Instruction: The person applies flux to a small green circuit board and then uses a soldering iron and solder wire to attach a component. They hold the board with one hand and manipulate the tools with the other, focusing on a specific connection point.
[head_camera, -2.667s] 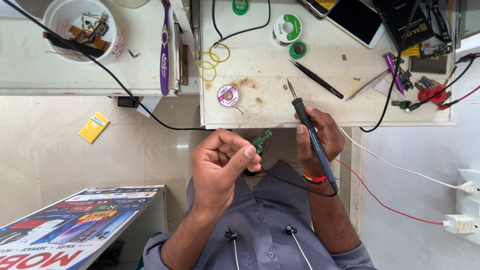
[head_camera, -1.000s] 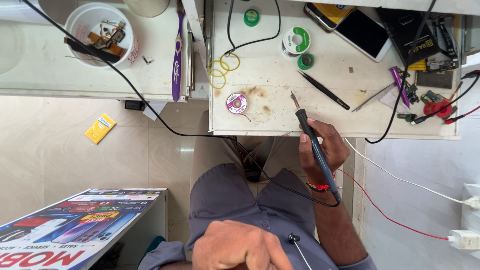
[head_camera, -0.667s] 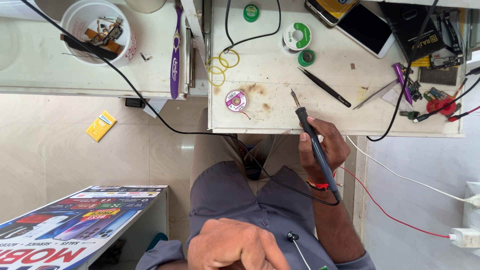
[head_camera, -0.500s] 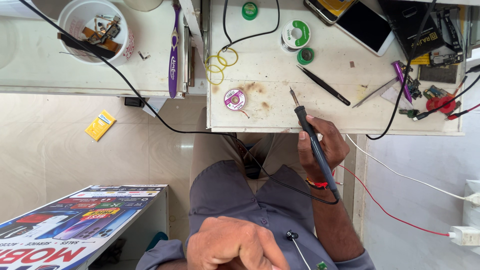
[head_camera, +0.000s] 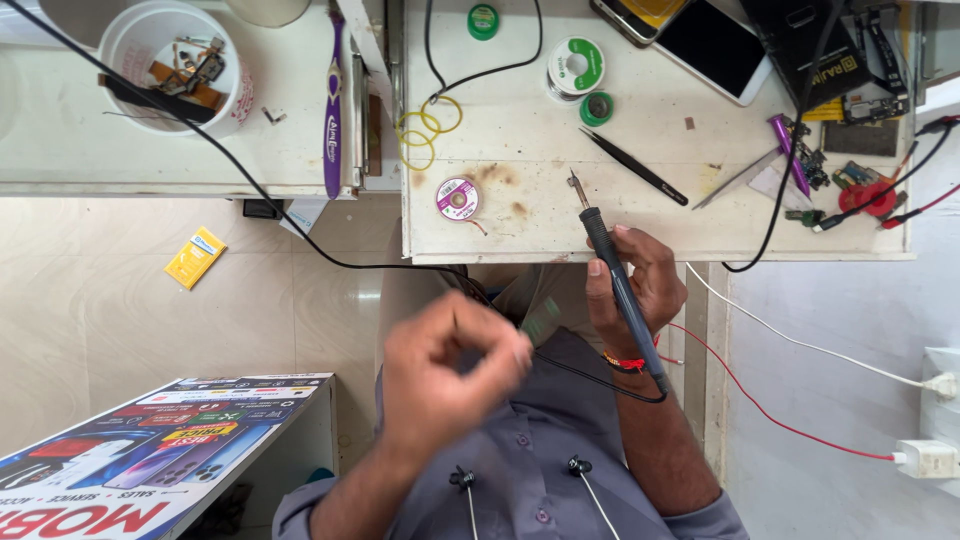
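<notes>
Looking down on a cream workbench (head_camera: 520, 225) strewn with repair clutter, far from the seated person. The left hand (head_camera: 450, 375), blurred, is raised above the lap, fingertips pinching a small green part (head_camera: 541, 320) up for a close look. The right hand (head_camera: 640, 290) is wrapped around a soldering iron (head_camera: 612, 270), tip aimed away over the bench edge, near a small solder-wick reel (head_camera: 457, 198).

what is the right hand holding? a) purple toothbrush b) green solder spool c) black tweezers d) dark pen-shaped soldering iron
d: the right hand grips the dark pen-shaped soldering iron, tip over the white bench edge, while the black tweezers lie on the bench.
</notes>
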